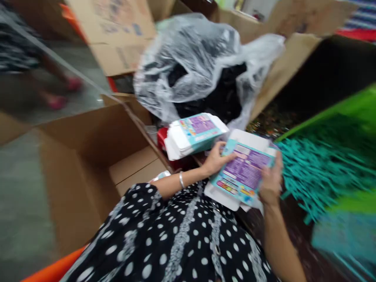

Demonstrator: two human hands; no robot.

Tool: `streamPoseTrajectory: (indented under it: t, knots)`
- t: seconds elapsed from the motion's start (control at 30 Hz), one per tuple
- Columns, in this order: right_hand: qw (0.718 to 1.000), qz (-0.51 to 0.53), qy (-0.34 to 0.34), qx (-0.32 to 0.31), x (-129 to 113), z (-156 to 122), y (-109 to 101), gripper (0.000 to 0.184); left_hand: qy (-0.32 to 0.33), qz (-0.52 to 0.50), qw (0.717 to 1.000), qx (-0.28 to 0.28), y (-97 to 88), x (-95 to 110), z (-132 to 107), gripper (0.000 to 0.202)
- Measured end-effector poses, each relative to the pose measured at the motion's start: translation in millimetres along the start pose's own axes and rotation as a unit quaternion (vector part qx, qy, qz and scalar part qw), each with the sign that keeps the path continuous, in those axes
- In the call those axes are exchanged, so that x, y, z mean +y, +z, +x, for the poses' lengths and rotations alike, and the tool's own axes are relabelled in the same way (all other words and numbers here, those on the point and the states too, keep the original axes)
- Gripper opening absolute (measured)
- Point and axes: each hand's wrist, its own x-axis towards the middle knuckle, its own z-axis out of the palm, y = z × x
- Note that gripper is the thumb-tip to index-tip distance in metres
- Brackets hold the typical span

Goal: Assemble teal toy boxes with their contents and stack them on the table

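Between my two hands is a flattened printed carton, teal and purple with white end flaps spread out. My left hand grips its left edge, thumb across the printed face. On the opposite edge my right hand is closed, slightly blurred, with fingers curled over the side. Just beyond my left hand lies a stack of similar flat cartons, resting partly on a red object. Whether more than one carton is in my hands I cannot tell.
A large open cardboard box stands at left. Behind the stack sits a clear plastic bag with black contents. Teal plastic strips lie at right beside a green sheet. Another person's legs and pink shoes show at upper left.
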Motion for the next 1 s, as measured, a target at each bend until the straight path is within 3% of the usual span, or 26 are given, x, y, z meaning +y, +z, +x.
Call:
streamPoseTrajectory:
  t: [0.07,0.1,0.2,0.3,0.4,0.5,0.6,0.7,0.83,0.93,1.0]
  knots:
    - [0.974,0.135,0.17,0.062,-2,-12,28,0.087,0.0,-0.011,1.0,-0.029,0.2,-11,3,0.053]
    - [0.953,0.198,0.22,0.059,1,-16,40,0.091,-0.004,-0.014,0.999,-0.044,-0.5,-19,8,0.054]
    - [0.932,0.241,0.261,0.064,18,-21,62,0.086,-0.019,0.029,0.997,-0.062,-1.8,-46,27,0.047]
    - [0.91,0.278,0.301,0.057,32,-30,67,0.063,-0.043,0.091,0.994,-0.05,-0.4,-70,34,0.029]
    - [0.903,0.261,0.338,0.053,38,-38,69,0.052,-0.06,0.107,0.991,-0.053,2.7,-85,28,0.044]
    - [0.894,0.268,0.35,0.078,36,-39,72,0.05,-0.048,0.118,0.992,-0.007,7.7,-94,22,0.042]
    - [0.879,0.288,0.359,0.119,31,-35,73,0.05,-0.028,0.116,0.992,0.045,10.2,-93,21,0.041]
    - [0.88,0.315,0.344,0.094,27,-29,70,0.053,-0.031,0.105,0.994,0.014,6.5,-83,24,0.042]
    - [0.872,0.358,0.334,0.004,32,-18,57,0.06,-0.079,0.093,0.989,-0.084,-2.7,-58,31,0.052]
    - [0.864,0.384,0.308,-0.106,38,-8,43,0.051,-0.149,0.08,0.973,-0.159,-6.6,-40,35,0.059]
    - [0.868,0.37,0.277,-0.18,40,-3,34,0.053,-0.167,0.083,0.968,-0.168,-6.6,-31,34,0.065]
